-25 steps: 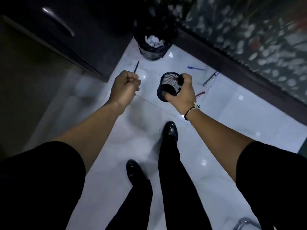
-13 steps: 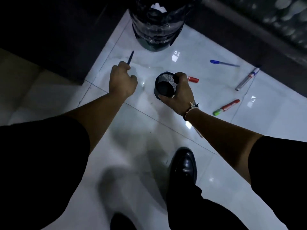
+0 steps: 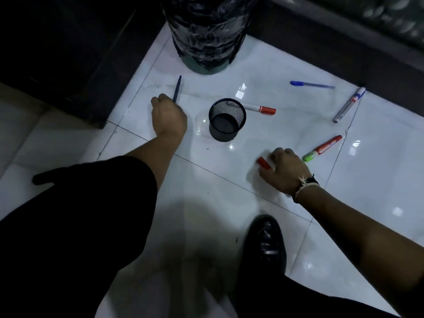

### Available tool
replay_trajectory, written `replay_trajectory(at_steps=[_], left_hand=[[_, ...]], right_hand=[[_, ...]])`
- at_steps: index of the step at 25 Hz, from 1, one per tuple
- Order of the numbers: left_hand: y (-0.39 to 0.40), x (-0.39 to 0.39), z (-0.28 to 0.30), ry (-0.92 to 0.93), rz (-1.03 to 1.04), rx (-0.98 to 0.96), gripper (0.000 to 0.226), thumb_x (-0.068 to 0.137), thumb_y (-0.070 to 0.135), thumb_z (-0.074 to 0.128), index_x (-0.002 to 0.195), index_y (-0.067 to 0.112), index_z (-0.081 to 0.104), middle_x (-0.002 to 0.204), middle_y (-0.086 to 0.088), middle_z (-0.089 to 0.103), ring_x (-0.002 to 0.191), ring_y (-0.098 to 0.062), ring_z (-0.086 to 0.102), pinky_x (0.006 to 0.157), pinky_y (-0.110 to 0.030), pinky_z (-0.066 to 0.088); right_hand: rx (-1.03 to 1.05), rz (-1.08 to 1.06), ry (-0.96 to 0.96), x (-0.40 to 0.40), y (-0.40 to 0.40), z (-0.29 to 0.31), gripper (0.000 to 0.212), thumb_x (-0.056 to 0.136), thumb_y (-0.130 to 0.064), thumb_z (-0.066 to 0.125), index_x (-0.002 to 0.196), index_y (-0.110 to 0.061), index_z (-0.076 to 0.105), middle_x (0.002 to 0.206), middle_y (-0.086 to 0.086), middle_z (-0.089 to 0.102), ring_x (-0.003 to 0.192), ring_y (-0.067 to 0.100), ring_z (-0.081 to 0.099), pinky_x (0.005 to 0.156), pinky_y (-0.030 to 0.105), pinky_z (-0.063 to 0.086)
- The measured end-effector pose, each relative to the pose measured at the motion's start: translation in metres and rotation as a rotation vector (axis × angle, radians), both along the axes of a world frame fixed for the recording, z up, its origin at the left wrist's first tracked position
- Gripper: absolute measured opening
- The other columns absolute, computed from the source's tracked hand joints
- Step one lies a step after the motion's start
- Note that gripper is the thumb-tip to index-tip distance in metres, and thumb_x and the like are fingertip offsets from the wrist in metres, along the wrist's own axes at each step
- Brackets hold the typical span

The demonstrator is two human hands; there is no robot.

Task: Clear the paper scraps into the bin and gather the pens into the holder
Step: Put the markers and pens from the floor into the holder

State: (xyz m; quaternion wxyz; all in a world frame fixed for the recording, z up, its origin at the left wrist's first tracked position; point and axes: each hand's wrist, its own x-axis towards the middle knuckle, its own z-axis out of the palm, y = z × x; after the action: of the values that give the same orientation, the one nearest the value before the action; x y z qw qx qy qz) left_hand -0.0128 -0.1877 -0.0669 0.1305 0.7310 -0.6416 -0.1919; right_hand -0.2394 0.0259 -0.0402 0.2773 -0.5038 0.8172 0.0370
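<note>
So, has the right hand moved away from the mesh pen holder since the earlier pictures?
Yes. The right hand let go of the mesh pen holder, which now stands on the floor, and moved to its right and nearer the person, onto a red marker.

The right hand (image 3: 285, 171) has left the holder (image 3: 227, 119) and now grips a red marker (image 3: 263, 163).

A black mesh holder (image 3: 227, 120) stood upright on the floor between the hands, nearer the left hand (image 3: 168, 118), which touched a dark blue pen (image 3: 177, 89). The right hand (image 3: 288, 168) covered a red-capped marker (image 3: 263, 163); another red-capped marker (image 3: 260, 109) lay just behind the holder. A lined bin (image 3: 205, 33) stood beyond.
</note>
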Motion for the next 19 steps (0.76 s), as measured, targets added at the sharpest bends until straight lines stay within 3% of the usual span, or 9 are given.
replay_trajectory(at_steps=[4,7,9,11,13,15,17,19], left_hand=[[0.037,-0.006,0.03,0.429,0.296,-0.117,0.02,0.096,0.013,0.053,0.1,0.002,0.069,0.106,-0.016,0.065,0.086,-0.015,0.063,0.075,-0.02,0.048],[0.059,-0.019,0.06,0.71,0.455,-0.25,0.014,0.09,0.013,0.063,0.094,0.01,0.076,0.1,-0.009,0.07,0.074,0.006,0.06,0.071,-0.007,0.049],[0.064,-0.028,0.081,0.899,0.463,-0.299,0.012,0.087,0.012,0.068,0.094,0.014,0.078,0.1,-0.006,0.071,0.08,0.004,0.066,0.079,-0.021,0.059],[0.07,-0.035,0.105,1.026,0.412,-0.292,0.012,0.084,0.011,0.07,0.091,0.017,0.078,0.1,-0.008,0.071,0.083,-0.012,0.071,0.078,-0.038,0.063],[0.077,-0.037,0.122,1.026,0.285,-0.254,0.013,0.083,0.01,0.071,0.091,0.018,0.078,0.1,-0.011,0.07,0.081,-0.023,0.073,0.078,-0.038,0.063],[0.079,-0.034,0.13,0.918,0.095,-0.181,0.013,0.082,0.009,0.072,0.091,0.016,0.079,0.101,-0.009,0.068,0.081,-0.019,0.073,0.079,-0.025,0.06],[0.076,-0.029,0.129,0.656,-0.098,-0.099,0.011,0.082,0.01,0.072,0.088,0.016,0.08,0.1,-0.006,0.067,0.08,-0.013,0.069,0.07,-0.009,0.051],[0.072,-0.029,0.122,0.419,-0.226,-0.015,0.009,0.083,0.013,0.072,0.085,0.017,0.08,0.098,-0.005,0.066,0.077,-0.016,0.066,0.057,-0.008,0.044]], right_hand=[[-0.04,0.085,-0.022,0.006,0.001,-0.001,0.036,0.1,-0.045,0.05,0.097,-0.01,0.059,0.094,0.012,0.063,0.085,0.037,0.064,0.066,0.032,0.041],[-0.267,-0.049,-0.144,0.003,-0.021,0.023,0.029,0.094,-0.038,0.063,0.096,-0.01,0.061,0.084,0.008,0.067,0.079,0.032,0.066,0.067,0.031,0.046],[-0.531,-0.18,-0.203,0.003,-0.041,0.053,0.035,0.089,-0.029,0.07,0.116,-0.011,0.057,0.088,0.003,0.07,0.078,0.023,0.068,0.07,0.028,0.05],[-0.782,-0.243,-0.274,0.007,-0.063,0.084,0.045,0.09,-0.027,0.067,0.129,-0.015,0.048,0.091,-0.004,0.069,0.079,0.014,0.07,0.072,0.028,0.057],[-0.943,-0.232,-0.305,0.013,-0.082,0.104,0.044,0.091,-0.024,0.065,0.13,-0.013,0.047,0.092,-0.013,0.063,0.082,0.008,0.07,0.075,0.026,0.06],[-1.0,-0.184,-0.283,0.02,-0.096,0.11,0.039,0.092,-0.02,0.064,0.126,-0.009,0.049,0.088,-0.014,0.061,0.079,0.004,0.068,0.074,0.024,0.059],[-0.989,-0.139,-0.294,0.027,-0.104,0.102,0.037,0.091,-0.018,0.063,0.124,-0.008,0.049,0.084,-0.006,0.064,0.073,0.004,0.065,0.071,0.023,0.056],[-0.969,-0.111,-0.3,0.033,-0.107,0.089,0.037,0.091,-0.018,0.063,0.124,-0.009,0.049,0.084,-0.001,0.065,0.071,0.004,0.064,0.069,0.023,0.054]])
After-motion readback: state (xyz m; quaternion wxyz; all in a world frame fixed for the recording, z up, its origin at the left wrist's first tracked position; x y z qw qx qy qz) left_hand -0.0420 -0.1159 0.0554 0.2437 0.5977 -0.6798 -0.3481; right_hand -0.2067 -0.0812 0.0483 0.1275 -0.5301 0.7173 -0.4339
